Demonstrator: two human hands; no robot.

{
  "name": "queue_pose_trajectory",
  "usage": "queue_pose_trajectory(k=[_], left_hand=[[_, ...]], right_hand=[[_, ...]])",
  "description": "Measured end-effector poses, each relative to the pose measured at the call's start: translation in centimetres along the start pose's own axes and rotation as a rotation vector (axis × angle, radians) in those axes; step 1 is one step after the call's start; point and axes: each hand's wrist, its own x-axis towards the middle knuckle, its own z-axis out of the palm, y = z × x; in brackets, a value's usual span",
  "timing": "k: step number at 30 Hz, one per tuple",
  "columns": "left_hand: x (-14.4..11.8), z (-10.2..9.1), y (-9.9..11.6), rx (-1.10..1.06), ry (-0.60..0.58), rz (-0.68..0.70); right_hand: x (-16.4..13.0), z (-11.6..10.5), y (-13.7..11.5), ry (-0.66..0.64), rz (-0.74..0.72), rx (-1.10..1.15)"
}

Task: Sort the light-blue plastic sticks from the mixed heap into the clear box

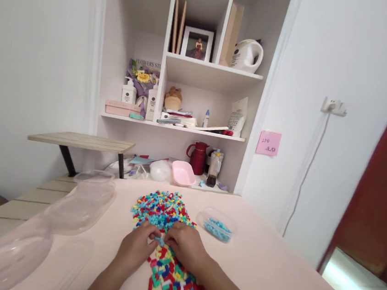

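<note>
Between your fingertips, over the near part of the heap of coloured bricks [161, 215], sits one small light-blue brick [160, 240]. Your left hand [137, 245] and your right hand [184, 245] both pinch it, fingers closed on it from either side. Beyond your right fingers and off to the right stands a clear tub of blue bricks [217, 228]. Left of your left fingers lie clear plastic lids [79, 207] on the pink table [270, 273].
</note>
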Motion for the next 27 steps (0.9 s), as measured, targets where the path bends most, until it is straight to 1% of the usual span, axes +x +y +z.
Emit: queue_pose_trajectory(k=[8, 12, 15, 18, 19, 21, 22, 24, 27], left_hand=[[0.0, -0.1, 0.3, 0.012, -0.008, -0.040], [0.0, -0.1, 0.3, -0.002, 0.013, -0.045], [-0.2, -0.2, 0.5, -0.010, 0.021, -0.064], [-0.2, -0.3, 0.7, -0.018, 0.023, -0.081], [-0.2, -0.3, 0.8, -0.019, 0.023, -0.085], [-0.2, -0.3, 0.8, -0.018, 0.022, -0.087], [-0.2, -0.4, 0.8, -0.016, 0.020, -0.088], [-0.1, -0.4, 0.8, -0.011, 0.016, -0.089], [0.0, -0.4, 0.7, -0.002, 0.011, -0.088]], right_hand=[[-0.3, -0.1, -0.4, 0.037, -0.026, 0.090], [-0.3, -1.1, -0.2, 0.148, -0.028, 0.174], [-0.6, -3.1, 1.3, 0.287, -0.008, 0.202], [-1.4, -5.7, 4.1, 0.506, 0.088, 0.132], [-1.7, -6.4, 5.1, 0.576, 0.143, 0.081], [-2.3, -7.4, 6.9, 0.668, 0.265, -0.040], [-2.6, -7.6, 7.6, 0.684, 0.324, -0.108], [-3.0, -7.7, 8.5, 0.668, 0.417, -0.234], [-3.0, -7.2, 8.9, 0.639, 0.495, -0.362]])
